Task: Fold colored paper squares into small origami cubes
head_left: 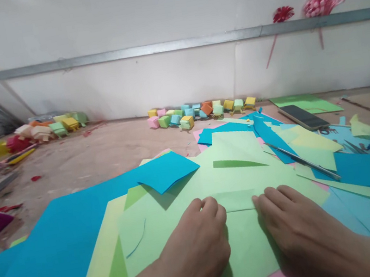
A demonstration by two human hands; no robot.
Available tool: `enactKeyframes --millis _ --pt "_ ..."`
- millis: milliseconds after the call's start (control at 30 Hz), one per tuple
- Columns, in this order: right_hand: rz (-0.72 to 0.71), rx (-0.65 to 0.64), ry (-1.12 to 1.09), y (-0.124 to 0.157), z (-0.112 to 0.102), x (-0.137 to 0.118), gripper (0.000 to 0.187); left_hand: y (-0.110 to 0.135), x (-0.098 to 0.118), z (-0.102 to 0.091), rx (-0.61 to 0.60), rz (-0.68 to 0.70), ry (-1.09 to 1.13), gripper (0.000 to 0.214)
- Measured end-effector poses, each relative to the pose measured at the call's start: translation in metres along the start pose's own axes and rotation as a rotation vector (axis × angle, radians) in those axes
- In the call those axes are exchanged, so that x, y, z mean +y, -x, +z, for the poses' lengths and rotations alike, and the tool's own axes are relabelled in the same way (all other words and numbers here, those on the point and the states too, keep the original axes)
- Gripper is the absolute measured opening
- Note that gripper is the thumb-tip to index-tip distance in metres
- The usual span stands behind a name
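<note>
At the far left, finished paper boxes [53, 126] are stacked by the wall. Near the middle, a light green sheet [237, 200] is pressed flat on the table [103, 151]: the left hand [195, 244] has its fingers curled down on it, and the right hand [290, 225] its fingers extended along a fold. Only an early crease appears made; most folding seems left. No writing can be read.

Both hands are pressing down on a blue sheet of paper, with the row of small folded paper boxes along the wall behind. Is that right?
Not quite. In the head view the left hand and right hand press a light green sheet, not a blue one. The folded paper boxes do line the wall.
</note>
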State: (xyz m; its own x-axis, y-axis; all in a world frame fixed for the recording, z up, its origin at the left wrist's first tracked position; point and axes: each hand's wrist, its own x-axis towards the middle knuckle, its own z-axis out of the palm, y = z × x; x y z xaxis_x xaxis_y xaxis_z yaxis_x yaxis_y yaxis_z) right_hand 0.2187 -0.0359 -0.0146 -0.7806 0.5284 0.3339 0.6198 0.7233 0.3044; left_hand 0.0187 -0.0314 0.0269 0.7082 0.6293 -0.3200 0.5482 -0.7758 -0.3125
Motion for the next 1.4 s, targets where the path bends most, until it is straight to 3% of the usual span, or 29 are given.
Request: enactKeyframes --millis 100,233,533,633,733,800,900,1033,1133,1233,1333,1400 --pt "-0.063 -0.012 -0.084 -0.009 0.000 -0.003 0.024 -0.001 0.000 0.000 0.011 0.016 -0.022 0.017" --pt "-0.062 -0.047 -0.110 -0.012 0.000 0.000 0.004 -0.001 0.000 0.001 -0.022 0.010 -0.025 0.013" --pt "-0.067 -0.029 0.009 0.000 0.000 0.008 0.013 0.006 0.004 -0.001 -0.053 -0.032 0.030 0.016" --pt "-0.048 -0.010 0.029 0.000 0.002 0.006 0.011 0.002 -0.001 0.004 0.096 -0.164 0.132 0.022" --pt "-0.038 0.025 0.050 0.003 0.004 0.003 0.006 -0.006 -0.009 0.013 0.321 -0.306 0.204 0.022" --pt "-0.065 0.043 0.062 0.005 0.005 0.002 0.007 -0.011 -0.013 0.019 0.440 -0.332 0.244 0.018" --pt "-0.078 0.058 0.041 0.005 0.003 0.005 0.011 -0.015 -0.017 0.025 0.464 -0.334 0.300 0.028" --pt "-0.055 0.214 -0.064 -0.005 -0.007 0.018 0.021 -0.016 -0.017 0.031 0.541 -0.319 0.314 0.007" --pt "0.038 0.299 -0.280 -0.010 -0.009 0.029 0.027 -0.014 -0.015 0.035 0.629 -0.274 0.334 0.013" --pt "0.165 0.176 -0.495 -0.010 -0.003 0.035 0.023 -0.010 -0.013 0.031 0.584 -0.182 0.397 0.024" --pt "0.221 0.003 -0.553 -0.008 0.003 0.038 0.020 -0.006 -0.013 0.022 0.500 -0.120 0.442 0.053" --pt "0.222 -0.054 -0.565 -0.009 0.004 0.039 0.021 -0.006 -0.013 0.019 0.461 -0.116 0.449 0.051"
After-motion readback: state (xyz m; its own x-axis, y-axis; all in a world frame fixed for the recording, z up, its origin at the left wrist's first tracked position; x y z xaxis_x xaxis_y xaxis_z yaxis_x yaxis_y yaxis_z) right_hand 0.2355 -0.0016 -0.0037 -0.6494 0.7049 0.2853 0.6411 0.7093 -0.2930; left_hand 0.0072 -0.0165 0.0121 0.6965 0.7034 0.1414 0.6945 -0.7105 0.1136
